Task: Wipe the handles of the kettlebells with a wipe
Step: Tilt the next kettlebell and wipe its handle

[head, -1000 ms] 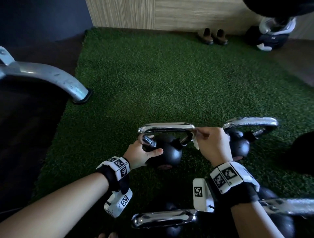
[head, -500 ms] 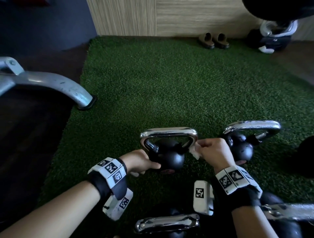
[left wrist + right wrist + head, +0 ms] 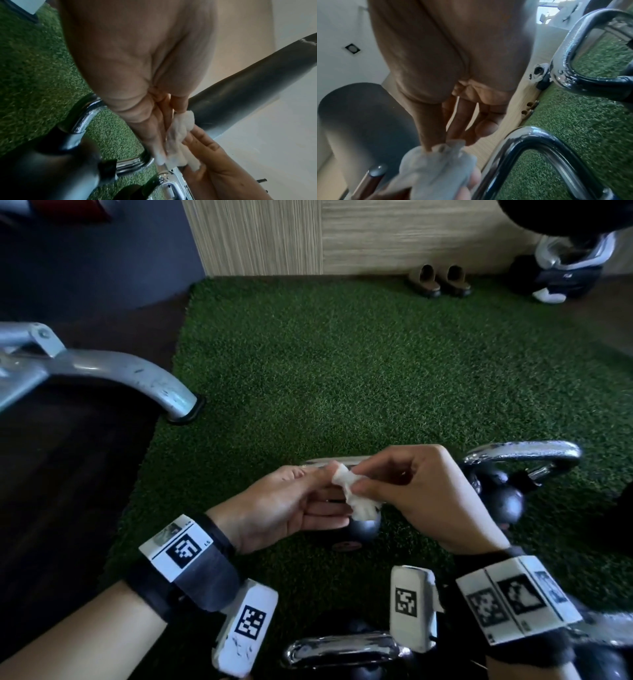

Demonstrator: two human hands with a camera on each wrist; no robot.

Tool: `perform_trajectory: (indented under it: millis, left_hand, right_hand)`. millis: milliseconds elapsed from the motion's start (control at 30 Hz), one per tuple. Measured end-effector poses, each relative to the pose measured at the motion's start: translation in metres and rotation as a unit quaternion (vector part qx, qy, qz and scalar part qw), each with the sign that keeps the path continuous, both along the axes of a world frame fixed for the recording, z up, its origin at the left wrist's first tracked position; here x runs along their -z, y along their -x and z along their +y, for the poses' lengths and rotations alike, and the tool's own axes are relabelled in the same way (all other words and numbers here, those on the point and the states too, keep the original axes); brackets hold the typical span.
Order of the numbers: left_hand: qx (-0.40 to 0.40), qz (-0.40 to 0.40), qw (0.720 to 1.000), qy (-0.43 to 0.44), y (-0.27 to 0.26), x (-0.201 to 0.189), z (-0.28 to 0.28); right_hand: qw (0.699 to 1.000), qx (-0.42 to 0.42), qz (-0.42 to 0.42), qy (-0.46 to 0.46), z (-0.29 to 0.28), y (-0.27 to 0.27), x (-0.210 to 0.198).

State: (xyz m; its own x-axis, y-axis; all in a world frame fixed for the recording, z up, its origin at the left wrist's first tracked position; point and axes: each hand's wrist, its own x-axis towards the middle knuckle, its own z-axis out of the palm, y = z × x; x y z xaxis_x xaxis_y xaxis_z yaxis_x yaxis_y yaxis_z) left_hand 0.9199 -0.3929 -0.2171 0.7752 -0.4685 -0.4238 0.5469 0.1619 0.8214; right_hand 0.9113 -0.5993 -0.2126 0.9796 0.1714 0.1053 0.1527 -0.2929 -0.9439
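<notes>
2 hands (image 3: pixel 281 505) (image 3: pixel 421 494) pinch 1 wipe (image 3: pixel 356 491); 4 kettlebells (image 3: pixel 503 501) visible.

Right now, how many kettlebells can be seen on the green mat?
4: one behind the hands, one to its right, one at the bottom edge, one partly hidden bottom right. More may be hidden.

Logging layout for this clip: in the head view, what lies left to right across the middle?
Grey metal machine leg → left hand → wipe → right hand → kettlebell with chrome handle.
</notes>
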Motion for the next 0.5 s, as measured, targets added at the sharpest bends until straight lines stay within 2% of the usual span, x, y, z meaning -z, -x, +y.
perform_trajectory:
  millis: [133, 200, 300, 367, 400, 467, 500]
  left_hand:
    - [-0.027, 0.001, 0.999, 0.036, 0.002, 0.008, -0.001]
    - [-0.046, -0.004, 0.998, 0.045, 0.0, 0.009, -0.003]
    - [-0.066, -0.052, 0.996, 0.024, -0.005, 0.005, -0.008]
    - [-0.108, -0.149, 0.982, -0.036, -0.01, 0.003, -0.006]
    - [-0.13, -0.231, 0.959, -0.103, -0.013, 0.001, -0.002]
    - [-0.156, -0.397, 0.868, -0.252, -0.018, 0.0, 0.004]
    - [-0.159, -0.459, 0.821, -0.3, -0.019, -0.001, 0.004]
  right_hand:
    - [0.988, 0.094, -0.093, 0.076, 0.007, -0.005, 0.009]
    - [0.984, 0.115, -0.108, 0.083, 0.007, -0.007, 0.01]
    - [0.994, 0.088, -0.071, 0.003, 0.0, -0.007, 0.013]
    - [0.988, 0.14, -0.054, -0.036, -0.007, -0.01, 0.023]
    - [0.981, 0.187, -0.04, -0.023, -0.01, -0.013, 0.029]
    - [0.964, 0.26, 0.011, 0.056, -0.02, -0.019, 0.044]
    - [0.956, 0.27, 0.04, 0.109, -0.026, -0.023, 0.053]
